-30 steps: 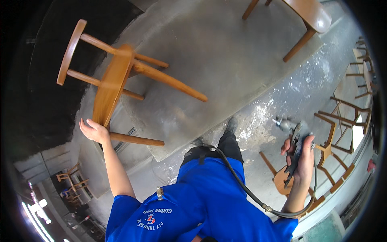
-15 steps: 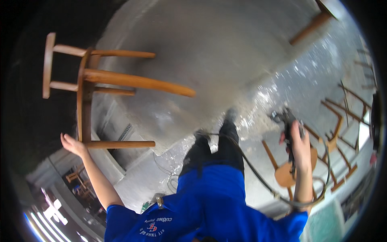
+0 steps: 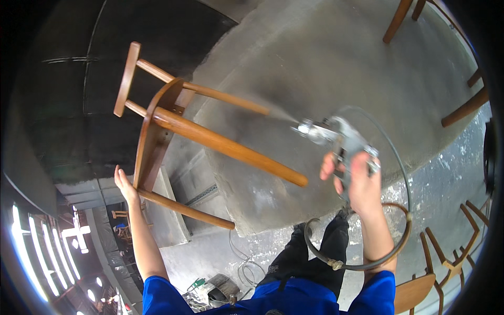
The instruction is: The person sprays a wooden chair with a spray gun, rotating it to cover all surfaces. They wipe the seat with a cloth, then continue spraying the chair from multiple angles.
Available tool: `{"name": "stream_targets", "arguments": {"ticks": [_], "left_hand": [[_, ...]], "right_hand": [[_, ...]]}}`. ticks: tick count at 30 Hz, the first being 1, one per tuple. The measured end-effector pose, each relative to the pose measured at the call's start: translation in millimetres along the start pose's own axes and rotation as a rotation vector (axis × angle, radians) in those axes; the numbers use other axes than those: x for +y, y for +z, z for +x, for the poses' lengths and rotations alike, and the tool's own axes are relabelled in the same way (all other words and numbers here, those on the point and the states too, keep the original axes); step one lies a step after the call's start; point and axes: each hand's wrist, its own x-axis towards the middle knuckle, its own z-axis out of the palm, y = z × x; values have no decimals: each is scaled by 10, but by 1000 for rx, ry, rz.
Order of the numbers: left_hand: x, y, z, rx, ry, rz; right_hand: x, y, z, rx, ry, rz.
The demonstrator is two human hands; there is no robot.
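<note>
A brown wooden chair [image 3: 231,146] is tilted on its side at the left, its legs pointing right and its backrest rail at the upper left. My left hand [image 3: 126,185] lies against the seat edge near one leg, with fingers stretched out. Metal spray gun [image 3: 344,139] in grip, my right hand [image 3: 362,181] has its fingers wrapped round the handle. Pale mist leaves the nozzle toward the tip of the chair's far leg. A hose [image 3: 407,220] loops from the gun around my right forearm. What bears the chair's weight cannot be made out.
A big grey slab-like surface [image 3: 315,68] spreads ahead of my feet. Wooden legs [image 3: 397,21] of other furniture stand at the upper right. More wooden chairs [image 3: 454,268] are at the lower right. A dark container [image 3: 220,289] and loose coiled cable [image 3: 249,270] lie on the floor.
The spray gun has come left and up toward the chair legs, and mist now shows at its nozzle. The chair appears more tilted, its legs sloping downward to the right. My view has shifted.
</note>
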Motion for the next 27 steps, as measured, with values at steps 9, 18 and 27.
{"name": "stream_targets", "arguments": {"ticks": [9, 18, 27], "left_hand": [[116, 5, -59, -17, -21, -52], [10, 94, 181, 1, 84, 8], [130, 344, 354, 35, 69, 69]], "right_hand": [[531, -75, 129, 157, 163, -130], [1027, -89, -1119, 451, 221, -392], [1268, 1681, -2046, 87, 82, -144]]}}
